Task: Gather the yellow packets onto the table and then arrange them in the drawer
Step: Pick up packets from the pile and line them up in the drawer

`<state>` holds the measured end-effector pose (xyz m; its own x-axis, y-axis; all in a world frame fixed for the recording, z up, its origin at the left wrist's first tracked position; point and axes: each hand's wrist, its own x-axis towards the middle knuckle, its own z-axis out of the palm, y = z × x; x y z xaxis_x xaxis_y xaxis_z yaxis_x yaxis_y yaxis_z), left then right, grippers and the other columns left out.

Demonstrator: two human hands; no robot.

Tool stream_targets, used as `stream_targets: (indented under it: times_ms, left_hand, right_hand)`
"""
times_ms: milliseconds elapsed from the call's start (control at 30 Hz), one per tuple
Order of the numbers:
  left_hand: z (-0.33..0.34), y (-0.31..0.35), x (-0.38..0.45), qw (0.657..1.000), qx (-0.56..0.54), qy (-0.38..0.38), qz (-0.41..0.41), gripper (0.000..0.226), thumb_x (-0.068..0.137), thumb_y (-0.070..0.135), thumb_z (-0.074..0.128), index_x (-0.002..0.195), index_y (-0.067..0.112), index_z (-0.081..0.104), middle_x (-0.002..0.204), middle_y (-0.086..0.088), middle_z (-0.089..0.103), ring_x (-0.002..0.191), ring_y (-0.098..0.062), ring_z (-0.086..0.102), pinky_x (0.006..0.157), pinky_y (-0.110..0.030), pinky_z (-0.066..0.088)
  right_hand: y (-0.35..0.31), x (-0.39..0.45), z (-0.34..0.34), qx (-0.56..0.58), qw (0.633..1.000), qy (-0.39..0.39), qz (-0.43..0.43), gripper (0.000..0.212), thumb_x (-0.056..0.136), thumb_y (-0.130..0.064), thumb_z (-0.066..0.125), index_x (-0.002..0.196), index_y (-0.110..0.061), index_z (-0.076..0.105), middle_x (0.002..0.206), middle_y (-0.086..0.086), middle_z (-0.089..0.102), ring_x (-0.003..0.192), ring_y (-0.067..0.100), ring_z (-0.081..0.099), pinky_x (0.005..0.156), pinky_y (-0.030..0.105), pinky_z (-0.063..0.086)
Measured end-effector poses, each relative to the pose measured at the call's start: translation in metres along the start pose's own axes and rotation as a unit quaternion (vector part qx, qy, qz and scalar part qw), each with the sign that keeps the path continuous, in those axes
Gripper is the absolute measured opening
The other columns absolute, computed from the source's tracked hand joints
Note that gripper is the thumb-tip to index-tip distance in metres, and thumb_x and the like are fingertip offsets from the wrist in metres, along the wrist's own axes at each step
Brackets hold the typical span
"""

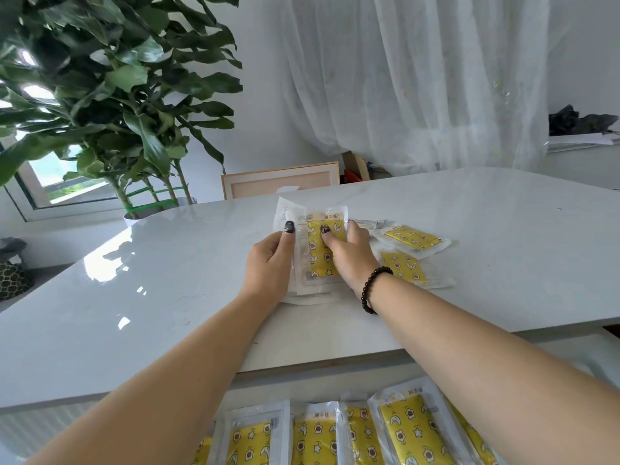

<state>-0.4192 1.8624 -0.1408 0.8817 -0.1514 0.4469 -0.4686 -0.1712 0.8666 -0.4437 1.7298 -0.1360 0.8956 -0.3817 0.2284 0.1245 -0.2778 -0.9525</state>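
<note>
A stack of yellow packets (317, 260) in clear wrappers lies on the white table (167, 297), near its middle. My left hand (268, 263) grips the stack's left edge, thumb on top. My right hand (349, 253) grips its right side, thumb pressing the top packet. Two more yellow packets (412, 239) lie loose on the table just right of my right hand. Below the table's front edge, the open drawer (248, 384) holds several yellow packets (315, 437) side by side in a row.
A large leafy plant (110, 95) stands at the table's far left. A wooden frame (281, 179) leans behind the far edge, with white curtains (419, 78) beyond. A dark bag (577, 120) lies on a ledge at the far right.
</note>
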Motion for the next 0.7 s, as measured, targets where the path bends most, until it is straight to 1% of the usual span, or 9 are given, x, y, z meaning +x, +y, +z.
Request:
stream_targets:
  times_ms: [67, 133, 233, 333, 400, 467, 567, 633, 700]
  left_hand:
    - [0.0, 0.0, -0.001, 1.0, 0.02, -0.017, 0.011, 0.023, 0.091, 0.027, 0.062, 0.072, 0.014, 0.062, 0.064, 0.002, 0.062, 0.059, -0.015, 0.056, 0.058, -0.026, 0.046]
    - [0.0, 0.0, -0.002, 0.998, 0.05, -0.019, 0.018, 0.007, 0.089, 0.019, 0.064, 0.084, 0.021, 0.068, 0.079, 0.003, 0.072, 0.073, -0.013, 0.065, 0.068, -0.024, 0.052]
    - [0.0, 0.0, -0.002, 0.996, 0.081, -0.017, 0.032, 0.008, 0.092, 0.016, 0.06, 0.086, 0.017, 0.065, 0.077, 0.002, 0.068, 0.068, -0.011, 0.06, 0.059, -0.014, 0.045]
    - [0.0, -0.001, -0.001, 0.987, 0.142, -0.007, 0.071, 0.009, 0.094, 0.017, 0.057, 0.088, 0.012, 0.062, 0.084, -0.003, 0.064, 0.076, -0.018, 0.057, 0.063, -0.018, 0.041]
    - [0.001, 0.001, -0.002, 0.979, 0.173, 0.0, 0.106, 0.011, 0.095, 0.017, 0.055, 0.087, 0.01, 0.059, 0.085, 0.001, 0.058, 0.078, -0.019, 0.051, 0.064, -0.012, 0.036]
    - [0.002, 0.004, -0.007, 0.976, 0.177, 0.016, 0.122, 0.009, 0.095, 0.016, 0.055, 0.101, 0.016, 0.062, 0.095, 0.008, 0.054, 0.086, -0.011, 0.05, 0.068, -0.007, 0.034]
    - [-0.001, 0.007, -0.009, 0.978, 0.166, 0.075, 0.104, 0.042, 0.09, 0.007, 0.058, 0.129, 0.02, 0.053, 0.122, 0.005, 0.053, 0.108, -0.011, 0.051, 0.082, -0.005, 0.03]
    - [-0.002, 0.01, -0.01, 0.981, 0.145, 0.088, 0.092, 0.066, 0.088, 0.002, 0.057, 0.143, 0.03, 0.035, 0.139, 0.006, 0.048, 0.117, -0.01, 0.049, 0.086, -0.011, 0.035]
    - [-0.001, 0.014, -0.012, 0.983, 0.147, 0.07, 0.082, 0.087, 0.088, 0.003, 0.056, 0.152, 0.038, 0.008, 0.146, 0.007, 0.043, 0.113, -0.011, 0.048, 0.084, -0.018, 0.038]
  right_hand:
    - [0.001, 0.001, -0.001, 0.026, 0.999, 0.027, -0.001, 0.04, 0.09, -0.032, 0.06, 0.121, -0.01, 0.045, 0.128, 0.006, 0.041, 0.087, 0.011, 0.05, 0.071, 0.021, 0.041]
    - [0.001, 0.0, -0.003, 0.078, 0.995, 0.06, -0.003, 0.045, 0.081, -0.03, 0.072, 0.116, -0.017, 0.046, 0.113, -0.001, 0.05, 0.088, 0.006, 0.054, 0.067, 0.016, 0.043]
    - [-0.001, -0.003, -0.005, 0.131, 0.988, 0.077, 0.004, 0.047, 0.072, -0.027, 0.082, 0.106, -0.019, 0.051, 0.098, -0.006, 0.059, 0.087, 0.009, 0.062, 0.072, 0.024, 0.053]
    - [-0.001, -0.004, -0.006, 0.137, 0.989, 0.052, -0.011, 0.023, 0.074, -0.021, 0.08, 0.091, -0.015, 0.065, 0.093, 0.007, 0.072, 0.089, 0.024, 0.069, 0.082, 0.042, 0.057]
    - [-0.002, -0.006, -0.006, 0.129, 0.989, 0.065, -0.04, 0.018, 0.076, -0.02, 0.077, 0.087, -0.012, 0.066, 0.089, 0.01, 0.072, 0.085, 0.027, 0.069, 0.08, 0.042, 0.058]
    - [-0.003, -0.007, -0.007, 0.12, 0.983, 0.114, -0.077, 0.02, 0.077, -0.021, 0.075, 0.086, -0.008, 0.062, 0.082, 0.008, 0.069, 0.074, 0.019, 0.067, 0.071, 0.033, 0.058]
    - [-0.005, -0.005, -0.009, 0.136, 0.963, 0.214, -0.093, 0.018, 0.079, -0.017, 0.072, 0.083, -0.014, 0.055, 0.074, -0.003, 0.062, 0.059, 0.001, 0.056, 0.058, 0.017, 0.048]
    - [-0.003, -0.001, -0.011, 0.137, 0.953, 0.255, -0.089, 0.021, 0.079, -0.018, 0.072, 0.089, -0.015, 0.054, 0.085, 0.0, 0.064, 0.071, 0.011, 0.058, 0.064, 0.022, 0.048]
    - [-0.003, 0.0, -0.011, 0.107, 0.958, 0.252, -0.091, 0.023, 0.08, -0.017, 0.07, 0.094, -0.015, 0.052, 0.094, 0.001, 0.062, 0.078, 0.014, 0.055, 0.063, 0.013, 0.044]
